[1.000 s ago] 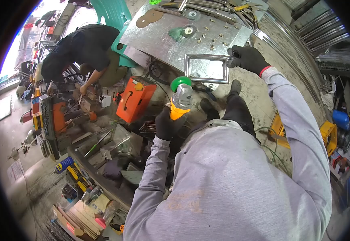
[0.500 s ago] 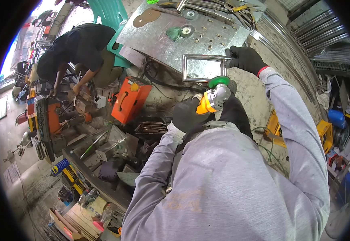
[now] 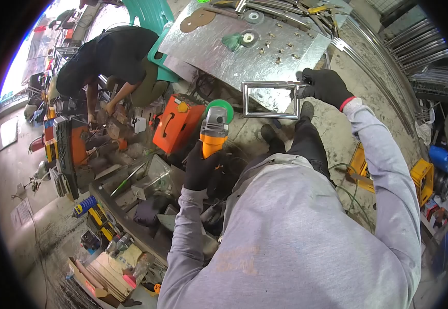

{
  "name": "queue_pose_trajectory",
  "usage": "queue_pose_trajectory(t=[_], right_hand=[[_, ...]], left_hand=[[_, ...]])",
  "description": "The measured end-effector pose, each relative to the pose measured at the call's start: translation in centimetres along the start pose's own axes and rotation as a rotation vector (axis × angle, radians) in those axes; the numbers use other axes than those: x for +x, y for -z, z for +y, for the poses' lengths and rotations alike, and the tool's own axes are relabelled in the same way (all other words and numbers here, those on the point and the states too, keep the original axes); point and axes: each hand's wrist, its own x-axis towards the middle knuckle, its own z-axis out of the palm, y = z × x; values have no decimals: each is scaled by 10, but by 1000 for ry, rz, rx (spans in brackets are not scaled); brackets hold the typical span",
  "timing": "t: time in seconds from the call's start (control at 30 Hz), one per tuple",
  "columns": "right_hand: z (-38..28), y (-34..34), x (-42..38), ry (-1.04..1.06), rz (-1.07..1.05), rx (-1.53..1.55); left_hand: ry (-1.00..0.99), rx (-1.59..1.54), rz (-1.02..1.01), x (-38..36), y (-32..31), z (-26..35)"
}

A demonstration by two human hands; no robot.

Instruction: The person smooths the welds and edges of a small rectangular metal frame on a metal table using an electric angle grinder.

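Observation:
My left hand [image 3: 201,167], in a black glove, is wrapped round the orange body of an angle grinder [image 3: 214,135]. Its green disc [image 3: 224,109] points away from me, beside the red-orange toolbox. My right hand [image 3: 326,87], also gloved in black, grips the right side of a shiny rectangular metal frame [image 3: 270,115]. The frame hangs over the near edge of the metal-topped table [image 3: 203,49], apart from the grinder. Glove and frame hide my right fingertips in part.
A co-worker [image 3: 116,56] bends over at the left, near a green plastic chair [image 3: 149,15]. The red-orange toolbox [image 3: 175,126] stands on the floor. Discs, small metal pieces and pliers lie on the table. Yellow crates [image 3: 422,179] and metal tubes [image 3: 419,46] are at the right.
My left hand has swung the grinder left, away from the frame, and turned it upright in view. My right hand still holds the frame, now slightly lower and farther right in view.

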Motion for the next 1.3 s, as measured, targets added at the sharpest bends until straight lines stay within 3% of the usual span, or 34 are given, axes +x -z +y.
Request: queue_pose_trajectory(t=[0.17, 0.3, 0.4, 0.7, 0.83, 1.3], right_hand=[[-27, 47, -11, -121, 90, -3], [-23, 67, -9, 20, 255, -85], [-27, 63, -18, -3, 227, -127], [-40, 51, -46, -59, 150, -72], [-48, 45, -53, -54, 150, -91], [-34, 33, -54, 93, 190, -164]], left_hand=[[121, -111, -73, -22, 15, 25], [83, -141, -126, -14, 6, 17], [113, -312, -223, -10, -18, 11], [-77, -99, -307, 17, -73, -17], [-24, -207, -257, 25, -92, -15], [41, -268, -248, 49, -79, -7]])
